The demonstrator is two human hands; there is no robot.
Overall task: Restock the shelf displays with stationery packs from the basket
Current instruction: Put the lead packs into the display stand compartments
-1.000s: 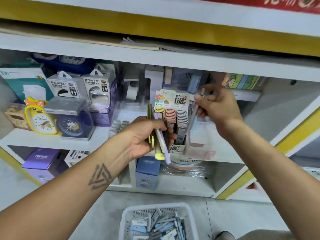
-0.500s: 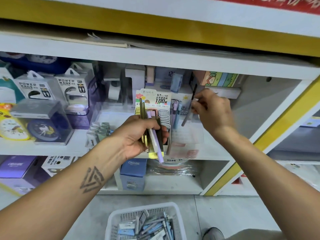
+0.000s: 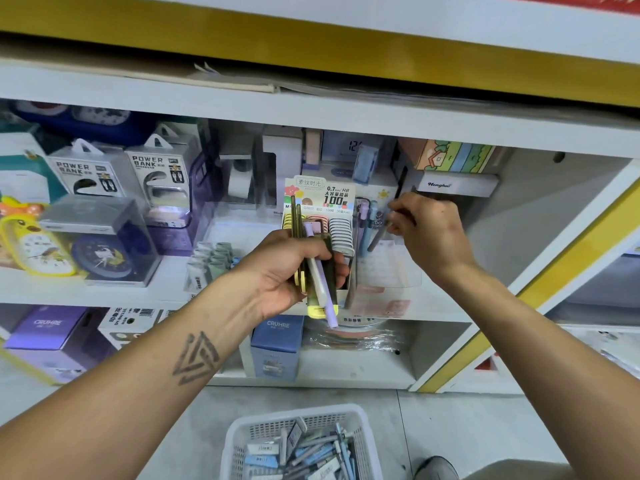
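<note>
My left hand (image 3: pixel 291 268) grips a bundle of pens (image 3: pixel 320 282), yellow-capped and purple ones, held upright in front of the middle shelf. My right hand (image 3: pixel 426 230) pinches one dark pen (image 3: pixel 378 237) and holds it slanted into a clear display holder (image 3: pixel 388 268) on the shelf. Left of that holder stands a pencil-lead display box (image 3: pixel 322 199) with rows of small cases. On the floor below sits a white mesh basket (image 3: pixel 242 434) holding several pen packs (image 3: pixel 304 452).
Power bank boxes (image 3: pixel 159 174), boxed clocks (image 3: pixel 100 244) and a yellow clock (image 3: pixel 31 244) fill the shelf's left part. Blue and purple boxes (image 3: pixel 277 344) stand on the lower shelf. A white upright with a yellow edge (image 3: pixel 554 271) bounds the shelf on the right. A shoe (image 3: pixel 436 467) is beside the basket.
My right hand has lowered the dark pen into the clear holder. The view has shifted right, so the shelf contents sit further left. My left hand keeps its bundle.
</note>
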